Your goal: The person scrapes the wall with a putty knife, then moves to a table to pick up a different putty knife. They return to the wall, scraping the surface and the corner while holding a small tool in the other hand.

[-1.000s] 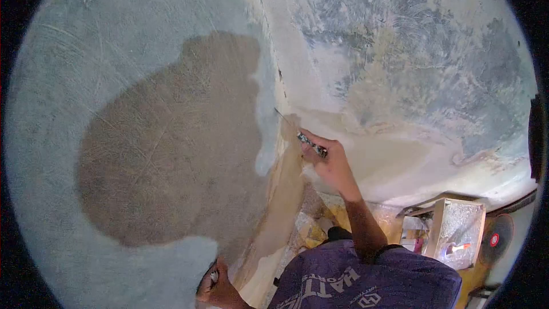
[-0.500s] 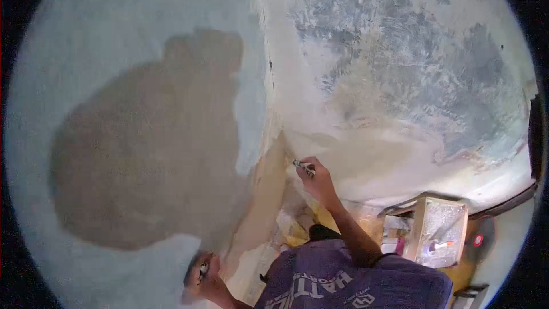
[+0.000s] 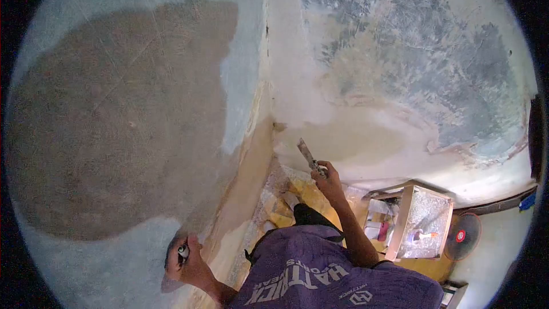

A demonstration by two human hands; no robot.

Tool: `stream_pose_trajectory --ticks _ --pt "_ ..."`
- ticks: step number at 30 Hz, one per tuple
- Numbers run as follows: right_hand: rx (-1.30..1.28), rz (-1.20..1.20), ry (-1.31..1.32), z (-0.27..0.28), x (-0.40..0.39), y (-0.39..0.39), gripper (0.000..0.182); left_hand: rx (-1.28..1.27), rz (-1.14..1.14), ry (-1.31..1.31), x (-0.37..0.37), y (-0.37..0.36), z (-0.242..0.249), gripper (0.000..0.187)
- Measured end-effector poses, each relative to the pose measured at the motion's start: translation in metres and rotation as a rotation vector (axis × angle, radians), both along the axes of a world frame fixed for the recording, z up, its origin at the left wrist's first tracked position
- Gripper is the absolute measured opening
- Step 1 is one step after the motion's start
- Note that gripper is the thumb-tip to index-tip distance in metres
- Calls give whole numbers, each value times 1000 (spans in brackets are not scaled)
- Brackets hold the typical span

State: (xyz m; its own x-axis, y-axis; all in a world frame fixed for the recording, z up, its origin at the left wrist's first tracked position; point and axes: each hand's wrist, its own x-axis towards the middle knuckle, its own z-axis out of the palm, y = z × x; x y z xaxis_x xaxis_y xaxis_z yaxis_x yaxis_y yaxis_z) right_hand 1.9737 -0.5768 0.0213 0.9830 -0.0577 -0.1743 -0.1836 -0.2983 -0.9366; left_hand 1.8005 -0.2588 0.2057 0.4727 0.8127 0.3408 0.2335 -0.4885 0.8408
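My right hand (image 3: pixel 327 182) is closed around the handle of a putty knife (image 3: pixel 307 151). The blade points up and to the left, in front of the pale wall (image 3: pixel 366 180) near the inside corner. Low on the left, my left hand (image 3: pixel 194 266) is wrapped round a tool with a round-ended, dark-and-light handle (image 3: pixel 183 250); what kind of tool it is I cannot tell. That hand is close to the blue-grey left wall (image 3: pixel 157 232). A small dark smear (image 3: pixel 278 127) sits at the corner, left of the knife blade.
A cracked seam (image 3: pixel 266 51) runs up the corner between the two walls. A wooden-framed box with a silvery panel (image 3: pixel 430 223) stands at lower right, beside a round dark fan (image 3: pixel 463 236). Yellowish floor covering (image 3: pixel 280 206) lies below the corner. A blue object (image 3: pixel 526 202) is at far right.
My right hand has drawn back from the corner and down, so the putty knife blade now shows. The view has shifted, with my left hand lower left still gripping its tool.
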Motion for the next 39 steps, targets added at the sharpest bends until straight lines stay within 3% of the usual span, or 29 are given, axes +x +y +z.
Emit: stream_pose_trajectory --ticks 3,6,9,12,14,16,18,21,24,27,31,34,36,39 --pt "76 28 73 6 10 11 43 -28 -11 39 3 -3 7 13" --pt "57 41 -21 4 22 34 44 -66 16 13 9 -8 8 14" --pt "119 29 -125 -35 49 52 47 -39 27 17 15 -12 16 10" --pt "227 -82 -115 -10 76 87 52 -11 56 36 20 -17 21 7" --pt "-72 19 -540 -21 98 120 58 -1 74 40 21 -18 21 7" --pt "-197 91 -616 0 102 143 60 19 83 28 22 -17 18 6" --pt "-134 135 -343 36 85 152 59 20 99 40 23 -17 17 6" --pt "-78 171 -319 42 74 135 60 5 154 68 24 -14 14 5" --pt "-67 83 -466 28 74 131 56 7 138 -8 26 -13 9 7" --pt "-196 19 -383 4 111 122 56 18 114 -30 30 -18 15 11" --pt "-127 51 -364 14 124 104 56 116 92 159 17 -5 7 15" --pt "-107 108 -329 21 112 97 58 96 -17 92 15 -2 7 16" --pt "-105 129 -303 25 112 96 57 107 56 95 18 -8 8 19" --pt "-285 88 -423 15 135 91 56 148 52 146 16 -5 8 21"
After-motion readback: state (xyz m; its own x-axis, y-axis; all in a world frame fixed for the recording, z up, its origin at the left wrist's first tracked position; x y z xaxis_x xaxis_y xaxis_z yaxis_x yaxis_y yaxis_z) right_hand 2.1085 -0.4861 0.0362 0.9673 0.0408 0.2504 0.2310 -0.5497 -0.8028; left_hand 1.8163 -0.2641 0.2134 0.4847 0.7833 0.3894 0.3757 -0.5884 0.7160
